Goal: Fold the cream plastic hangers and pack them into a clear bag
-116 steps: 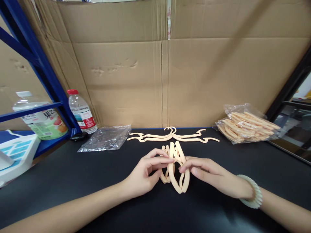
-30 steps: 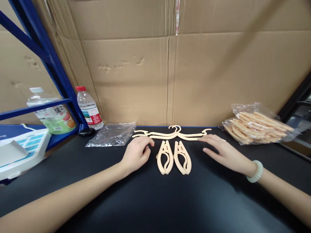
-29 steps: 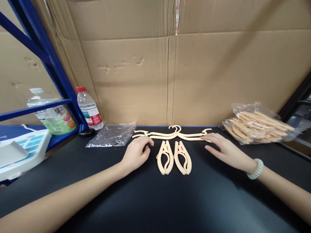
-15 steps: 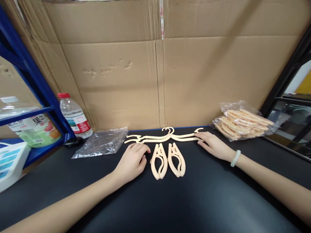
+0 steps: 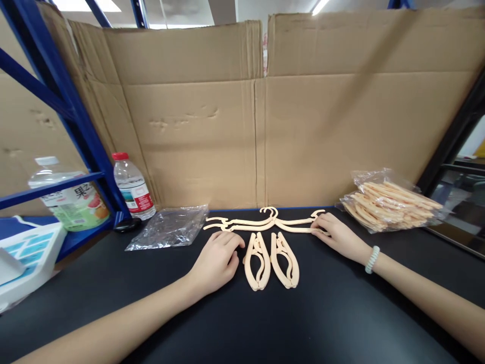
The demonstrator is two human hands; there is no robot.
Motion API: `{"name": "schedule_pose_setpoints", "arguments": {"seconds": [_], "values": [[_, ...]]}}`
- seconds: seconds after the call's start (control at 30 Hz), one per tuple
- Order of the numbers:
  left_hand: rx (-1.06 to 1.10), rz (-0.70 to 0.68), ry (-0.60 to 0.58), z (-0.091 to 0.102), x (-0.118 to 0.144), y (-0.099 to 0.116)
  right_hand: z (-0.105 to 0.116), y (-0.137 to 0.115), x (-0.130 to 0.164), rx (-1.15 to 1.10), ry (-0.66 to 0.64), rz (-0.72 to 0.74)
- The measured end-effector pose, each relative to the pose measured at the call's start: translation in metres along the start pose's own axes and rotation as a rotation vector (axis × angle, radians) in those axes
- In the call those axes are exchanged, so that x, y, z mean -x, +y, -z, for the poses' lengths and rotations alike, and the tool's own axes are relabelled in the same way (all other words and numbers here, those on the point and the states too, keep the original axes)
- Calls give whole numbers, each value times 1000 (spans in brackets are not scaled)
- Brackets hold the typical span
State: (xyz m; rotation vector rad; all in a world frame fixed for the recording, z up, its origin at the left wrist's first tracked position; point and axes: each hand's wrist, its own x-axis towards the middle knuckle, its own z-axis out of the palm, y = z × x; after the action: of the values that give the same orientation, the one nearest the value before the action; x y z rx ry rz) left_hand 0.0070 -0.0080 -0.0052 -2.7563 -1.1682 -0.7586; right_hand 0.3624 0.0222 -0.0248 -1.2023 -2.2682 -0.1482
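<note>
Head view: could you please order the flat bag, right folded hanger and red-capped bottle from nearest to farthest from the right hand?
From the right hand:
1. Right folded hanger, to its left
2. Flat bag, farther left
3. Red-capped bottle, beyond the bag

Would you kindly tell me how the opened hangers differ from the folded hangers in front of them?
The opened hangers spread their arms wide; the folded hangers have theirs tucked into narrow loops. The right hand is on one end of the opened hangers, while neither hand holds the folded hangers. Both are pale peach.
</note>
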Motion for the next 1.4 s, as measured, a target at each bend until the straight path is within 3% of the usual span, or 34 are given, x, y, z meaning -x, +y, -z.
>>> {"name": "schedule_pose_setpoints", "arguments": {"seconds": [0.3, 0.5, 0.7, 1.03, 1.23, 1.4], "values": [[206, 128, 84, 0, 1, -1, 10, -16, 4, -153, 21, -148], [894, 551, 267, -8, -1, 5, 20, -13, 9, -212, 191, -207], [1032, 707, 429, -9, 0, 12, 28, -16, 10, -222, 249, -232], [1056, 735, 504, -6, -1, 18, 22, -34, 11, -161, 173, -92], [1072, 677, 408, -6, 0, 20, 22, -46, 11, -177, 144, -51], [1008, 545, 322, -9, 2, 17, 20, -54, 12, -189, 120, -60]]}}
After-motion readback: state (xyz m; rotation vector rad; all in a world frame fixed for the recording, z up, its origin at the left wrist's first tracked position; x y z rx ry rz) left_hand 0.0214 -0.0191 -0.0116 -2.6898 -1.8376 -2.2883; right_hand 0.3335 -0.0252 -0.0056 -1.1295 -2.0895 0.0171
